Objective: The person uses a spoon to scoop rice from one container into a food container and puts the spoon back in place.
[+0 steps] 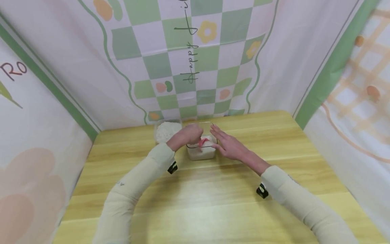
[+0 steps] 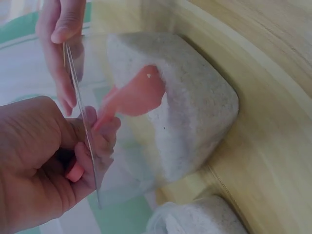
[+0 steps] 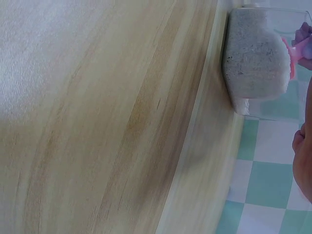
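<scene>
My left hand [image 1: 192, 133] grips the handle of a pinkish-red plastic scoop [image 2: 141, 92] over a clear square container [image 1: 201, 156]. The scoop's head dips against the pale, grainy material [image 2: 200, 92], which slopes inside the container. In the left wrist view, the handle's end pokes out below my curled fingers. My right hand [image 1: 230, 146] lies along the container's right side with its fingers stretched out, fingertips right at the rim. Only part of that hand [image 3: 304, 163] shows at the edge of the right wrist view.
A second clear container [image 1: 156, 134] of similar pale material stands just left of the first, partly behind my left wrist. Both are near the back of the wooden table [image 1: 198, 203]. A patterned cloth [image 1: 179, 61] hangs behind the table.
</scene>
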Tool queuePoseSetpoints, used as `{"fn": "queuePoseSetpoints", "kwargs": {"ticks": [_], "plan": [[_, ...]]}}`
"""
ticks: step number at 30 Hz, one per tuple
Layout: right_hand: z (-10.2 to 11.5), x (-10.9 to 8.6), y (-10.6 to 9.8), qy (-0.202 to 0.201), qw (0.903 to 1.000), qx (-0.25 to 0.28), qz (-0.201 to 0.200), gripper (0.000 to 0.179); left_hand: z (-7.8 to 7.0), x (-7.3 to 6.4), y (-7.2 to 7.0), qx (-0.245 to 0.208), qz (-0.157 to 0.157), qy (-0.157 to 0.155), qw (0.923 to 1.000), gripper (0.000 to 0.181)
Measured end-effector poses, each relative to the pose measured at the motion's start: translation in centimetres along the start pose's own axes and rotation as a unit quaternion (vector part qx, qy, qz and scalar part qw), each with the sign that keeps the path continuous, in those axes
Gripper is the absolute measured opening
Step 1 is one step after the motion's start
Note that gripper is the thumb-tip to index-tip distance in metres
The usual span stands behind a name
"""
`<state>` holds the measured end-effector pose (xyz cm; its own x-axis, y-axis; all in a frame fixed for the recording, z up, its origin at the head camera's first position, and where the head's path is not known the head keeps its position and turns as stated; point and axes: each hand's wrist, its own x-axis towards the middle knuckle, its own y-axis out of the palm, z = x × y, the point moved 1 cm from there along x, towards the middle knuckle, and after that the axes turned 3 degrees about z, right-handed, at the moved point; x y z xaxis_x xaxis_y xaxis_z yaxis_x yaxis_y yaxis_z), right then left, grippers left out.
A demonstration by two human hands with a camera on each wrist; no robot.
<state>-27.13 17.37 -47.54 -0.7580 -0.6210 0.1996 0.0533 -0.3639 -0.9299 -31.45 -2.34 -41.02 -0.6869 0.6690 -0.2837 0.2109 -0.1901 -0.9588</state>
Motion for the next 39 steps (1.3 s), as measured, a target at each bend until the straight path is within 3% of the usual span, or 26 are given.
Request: {"fn": "queuePoseSetpoints", "kwargs": {"ticks": [7, 12, 17, 22, 27, 34, 39], "plan": [[0.3, 0.1, 0.1, -0.005, 1.0000, 0.003, -0.001, 0.060, 0.1, -0.3, -0.2, -0.039, 0.020, -0.021, 0.9988, 0.016], [0.4, 0.1, -0.1, -0.008, 1.0000, 0.002, 0.001, 0.061, 0.5, -0.9, -0.6, -0.087, 0.022, -0.039, 0.9952, 0.034], [0.1, 0.0, -0.2, -0.005, 1.0000, -0.002, 0.000, 0.062, 1.3, -1.8, -1.0, -0.179, 0.009, -0.059, 0.9821, 0.034], [0.0, 0.1, 0.0, -0.010, 0.9999, -0.002, -0.002, 0.062, 2.2, -2.6, -0.5, -0.240, 0.006, -0.057, 0.9691, 0.031], [0.0, 0.1, 0.0, -0.010, 0.9999, -0.003, -0.003, 0.062, 3.1, -3.1, 0.1, -0.278, -0.002, -0.053, 0.9591, 0.034], [0.0, 0.0, -0.1, -0.008, 1.0000, -0.005, -0.001, 0.062, 3.8, -4.0, 0.3, -0.299, -0.018, -0.049, 0.9530, 0.034], [0.0, 0.0, 0.0, -0.010, 0.9999, -0.007, -0.002, 0.061, 4.3, -4.7, 0.8, -0.328, -0.031, -0.051, 0.9429, 0.036]]}}
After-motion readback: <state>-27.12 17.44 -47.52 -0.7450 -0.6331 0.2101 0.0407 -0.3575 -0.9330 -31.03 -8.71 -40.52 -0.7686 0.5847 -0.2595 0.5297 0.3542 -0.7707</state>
